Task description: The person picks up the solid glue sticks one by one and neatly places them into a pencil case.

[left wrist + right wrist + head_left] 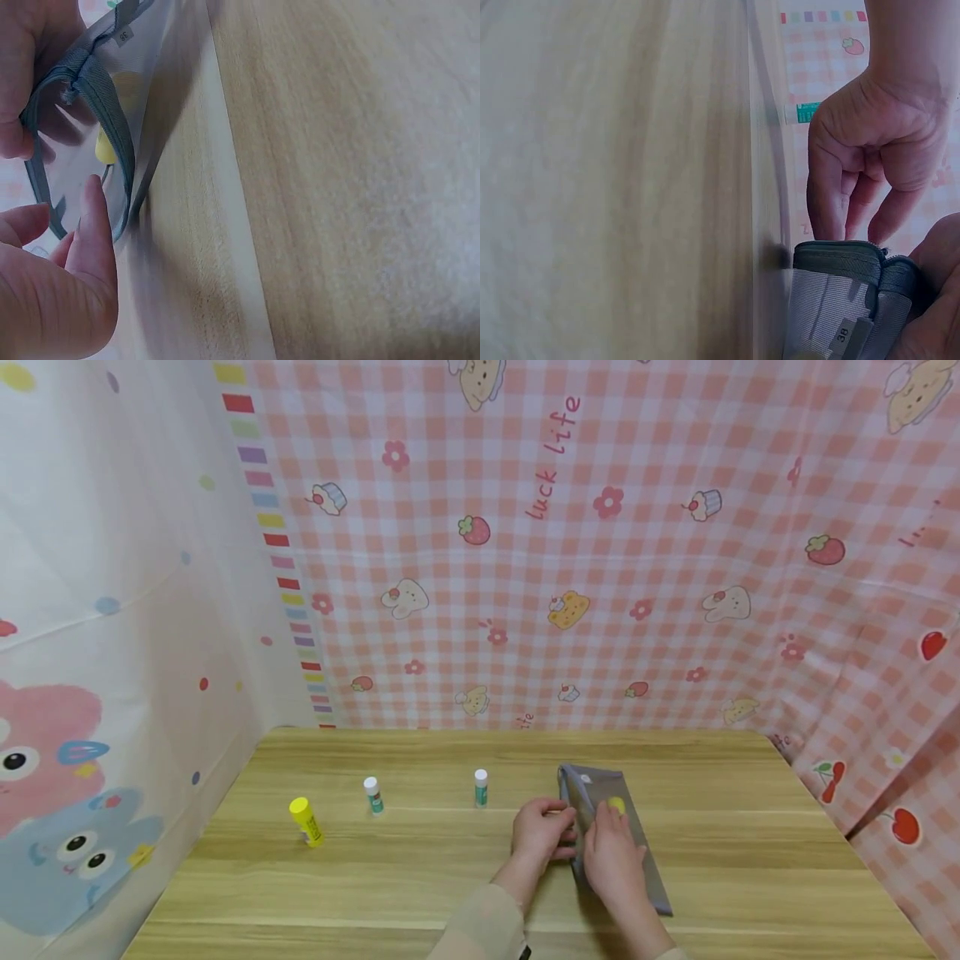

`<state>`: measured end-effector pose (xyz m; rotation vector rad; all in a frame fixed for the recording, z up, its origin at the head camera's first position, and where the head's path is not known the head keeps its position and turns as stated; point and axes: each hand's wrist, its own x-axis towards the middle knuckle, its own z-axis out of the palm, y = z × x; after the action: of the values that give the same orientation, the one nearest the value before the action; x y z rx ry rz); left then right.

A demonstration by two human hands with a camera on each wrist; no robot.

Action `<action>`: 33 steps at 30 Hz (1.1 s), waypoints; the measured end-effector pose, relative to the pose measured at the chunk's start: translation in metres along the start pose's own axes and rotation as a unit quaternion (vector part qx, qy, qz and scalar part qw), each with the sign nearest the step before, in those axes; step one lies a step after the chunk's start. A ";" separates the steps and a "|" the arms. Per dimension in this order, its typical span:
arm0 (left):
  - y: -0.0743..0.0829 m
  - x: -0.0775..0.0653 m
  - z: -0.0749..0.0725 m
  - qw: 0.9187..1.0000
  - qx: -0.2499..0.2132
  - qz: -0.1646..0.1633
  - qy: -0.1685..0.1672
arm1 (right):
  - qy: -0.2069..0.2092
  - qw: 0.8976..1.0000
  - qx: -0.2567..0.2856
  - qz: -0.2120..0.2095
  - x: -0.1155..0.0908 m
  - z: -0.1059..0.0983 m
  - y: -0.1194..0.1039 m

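Observation:
A grey mesh zip pouch (643, 852) stands partly raised on the table, its dark-edged mouth gaping toward the left. My right hand (613, 852) grips the pouch by one side of the mouth, thumb outside in the left wrist view. Fingers fairly straight, my left hand (542, 831) reaches to the mouth; its index finger (91, 225) overlaps the opening and its thumb lies right at the rim. Through the mesh shows a rounded yellow thing (106, 146), partly hidden. A small tag marked 38 (842, 337) sits near the zip.
Left of the hands, a white-capped green glue stick (481, 789) stands on the wooden table (420, 893). Another similar glue stick (373, 797) and a larger yellow glue stick (306, 822) stand farther left. A pink checked curtain (525, 568) hangs behind the table.

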<state>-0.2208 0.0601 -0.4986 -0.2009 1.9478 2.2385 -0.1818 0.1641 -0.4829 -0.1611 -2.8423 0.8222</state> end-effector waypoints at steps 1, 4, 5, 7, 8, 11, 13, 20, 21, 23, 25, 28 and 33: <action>0.000 0.000 0.000 1.000 -0.002 0.000 0.000 | -0.001 1.000 0.001 0.002 0.000 0.000 0.000; 0.001 -0.001 -0.001 1.000 -0.006 -0.002 0.000 | -0.006 1.000 0.002 0.009 0.000 -0.001 0.000; 0.001 -0.001 -0.001 1.000 -0.008 -0.002 -0.001 | -0.006 1.000 0.002 0.008 0.000 -0.001 -0.001; 0.002 -0.002 -0.002 1.000 -0.013 -0.004 -0.003 | -0.005 1.000 0.003 0.007 0.000 -0.001 -0.001; 0.002 -0.002 -0.003 1.000 -0.014 -0.004 -0.004 | -0.005 1.000 0.003 0.007 0.000 -0.001 -0.001; 0.004 -0.004 -0.004 1.000 -0.023 -0.010 -0.008 | -0.004 1.000 0.004 0.005 0.000 -0.001 0.000; 0.005 -0.005 -0.005 0.999 -0.028 -0.013 -0.010 | -0.007 1.000 0.005 0.007 0.001 -0.001 0.000; 0.008 -0.011 -0.008 0.999 -0.038 -0.010 -0.010 | -0.010 1.000 0.004 0.005 0.001 0.000 0.002; 0.008 -0.012 -0.009 0.999 -0.040 -0.009 -0.010 | -0.007 1.000 0.004 0.003 0.002 0.001 0.002; 0.008 -0.013 -0.010 0.999 -0.047 -0.007 -0.010 | -0.003 1.000 0.005 0.000 0.001 0.001 0.002; 0.007 -0.015 -0.011 0.998 -0.054 -0.004 -0.011 | 0.000 1.000 0.006 -0.003 0.001 0.001 0.002; 0.007 -0.017 -0.014 0.998 -0.063 0.004 -0.010 | 0.001 1.000 0.010 -0.006 0.000 0.001 0.002; 0.010 -0.021 -0.019 0.998 -0.060 0.024 -0.008 | -0.001 1.000 0.013 -0.004 0.000 0.001 0.003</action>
<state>-0.2024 0.0389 -0.4873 -0.1535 1.8308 2.3822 -0.1820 0.1662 -0.4849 -0.1460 -2.8312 0.8584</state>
